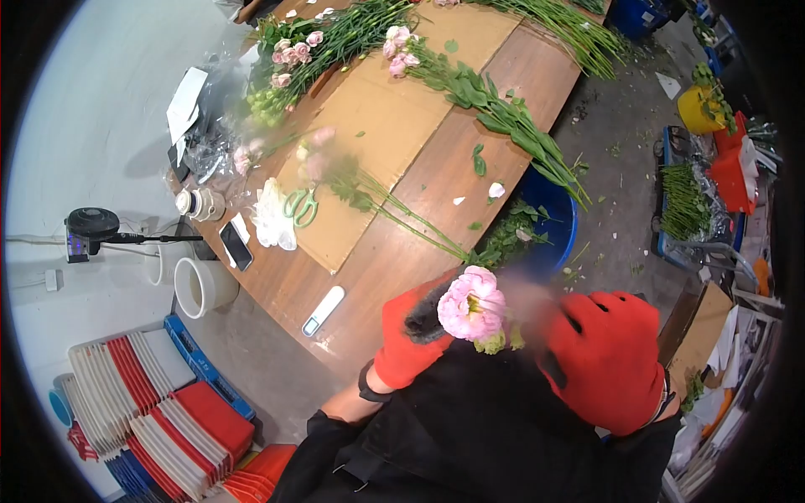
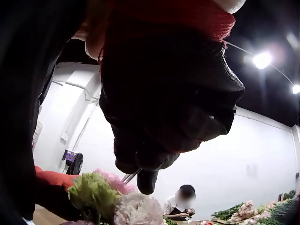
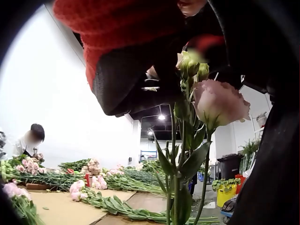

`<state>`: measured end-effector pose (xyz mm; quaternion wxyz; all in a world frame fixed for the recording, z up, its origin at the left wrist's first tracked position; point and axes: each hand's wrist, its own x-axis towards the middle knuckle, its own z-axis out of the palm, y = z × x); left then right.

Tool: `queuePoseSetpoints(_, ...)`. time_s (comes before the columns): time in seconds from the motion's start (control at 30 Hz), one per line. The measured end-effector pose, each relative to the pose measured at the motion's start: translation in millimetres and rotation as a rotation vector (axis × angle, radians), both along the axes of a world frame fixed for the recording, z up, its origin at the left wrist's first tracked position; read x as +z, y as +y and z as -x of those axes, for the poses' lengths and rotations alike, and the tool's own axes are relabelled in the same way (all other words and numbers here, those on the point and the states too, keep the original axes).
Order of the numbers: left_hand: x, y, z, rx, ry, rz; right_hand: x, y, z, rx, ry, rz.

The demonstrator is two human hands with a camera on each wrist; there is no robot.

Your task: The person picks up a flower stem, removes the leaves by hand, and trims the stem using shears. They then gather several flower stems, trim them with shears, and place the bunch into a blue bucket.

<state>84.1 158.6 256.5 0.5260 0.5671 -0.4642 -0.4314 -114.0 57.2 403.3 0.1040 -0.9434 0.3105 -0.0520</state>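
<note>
A pink-edged lisianthus (image 1: 472, 306) stands before the black apron, its bloom facing up at the head camera. My left hand (image 1: 415, 327), in a red glove with dark palm coating, grips it close behind the bloom. My right hand (image 1: 608, 356), gloved alike, is curled on the bloom's other side; I cannot tell whether it pinches anything. The right wrist view shows the upright leafy stems (image 3: 180, 173), a pale pink bloom (image 3: 220, 105) and greenish buds (image 3: 189, 64). In the left wrist view, dark bent fingertips hang over a green bloom (image 2: 89, 194) and a whitish one (image 2: 138, 209).
Cut lisianthus stems (image 1: 503, 113) lie across the wooden table and its cardboard sheet (image 1: 369, 126). Green-handled scissors (image 1: 300, 208), a phone (image 1: 236, 245) and a white device (image 1: 324, 311) lie nearer. A blue bin (image 1: 558, 218) stands at the table's edge. Another person (image 2: 179, 206) sits across.
</note>
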Motion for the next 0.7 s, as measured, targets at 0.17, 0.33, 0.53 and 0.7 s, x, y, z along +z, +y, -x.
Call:
queuePoseSetpoints(0.17, 3.3, -1.8, -0.2, 0.012, -0.044, 0.033, -0.8, 3.0, -2.2, 0.005, 0.043, 0.034)
queuePoseSetpoints(0.33, 7.2, -3.0, 1.3, 0.023, -0.034, 0.003, -3.5, 5.1, -3.8, 0.033, 0.044, 0.072)
queuePoseSetpoints(0.53, 7.8, -3.4, -0.5, 0.016, -0.007, 0.044, -11.8, 9.7, -6.8, 0.059, 0.0, 0.116)
queuePoseSetpoints(0.7, 7.2, -1.8, -2.3, -0.001, 0.059, 0.026, -12.7, 9.2, -4.9, 0.046, -0.017, 0.07)
